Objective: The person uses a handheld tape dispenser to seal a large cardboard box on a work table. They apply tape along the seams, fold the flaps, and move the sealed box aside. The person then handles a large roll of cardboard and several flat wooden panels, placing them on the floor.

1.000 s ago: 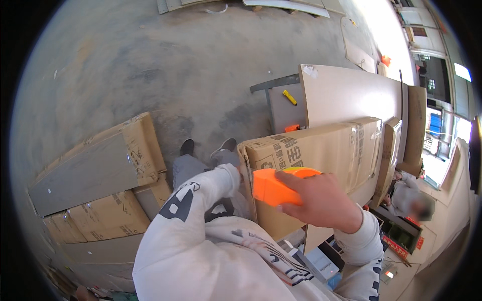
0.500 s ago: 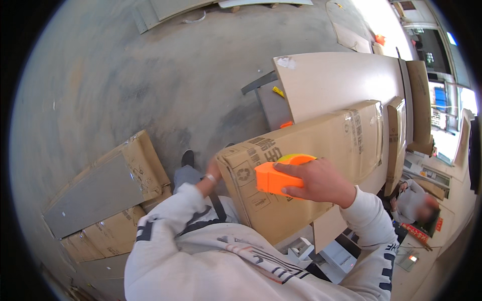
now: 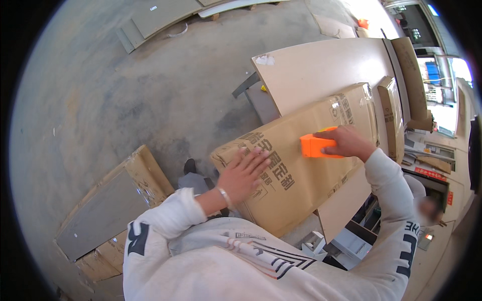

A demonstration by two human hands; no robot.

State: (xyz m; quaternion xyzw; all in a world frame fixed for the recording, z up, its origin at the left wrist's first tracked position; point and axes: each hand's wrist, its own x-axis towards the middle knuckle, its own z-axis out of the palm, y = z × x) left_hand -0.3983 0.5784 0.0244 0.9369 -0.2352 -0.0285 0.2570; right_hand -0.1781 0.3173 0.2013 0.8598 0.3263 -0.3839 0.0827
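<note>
A long brown cardboard box point(image 3: 306, 188) with dark print lies slantwise in front of me. My left hand point(image 3: 240, 179) rests flat on its near-left end, fingers stretched out, with a light band around the wrist. Closed around an orange tape dispenser point(image 3: 314, 146), my right hand point(image 3: 351, 143) is over the middle of the box's top. Only a sliver of the yellow tape roll shows beneath the fingers. Whether the dispenser touches the cardboard, I cannot tell.
Under the box is a pale board point(image 3: 321, 65) on a worktable. Another narrow carton point(image 3: 391, 113) stands at its right. Wrapped panels point(image 3: 105, 210) are stacked at lower left, and more boards point(image 3: 163, 17) lie on the floor point(image 3: 130, 90) at the back. A person point(image 3: 427, 205) is at the far right.
My left hand has come up from the box's left end onto its top and spread flat. My right hand has carried the tape dispenser rightward and farther along the box.
</note>
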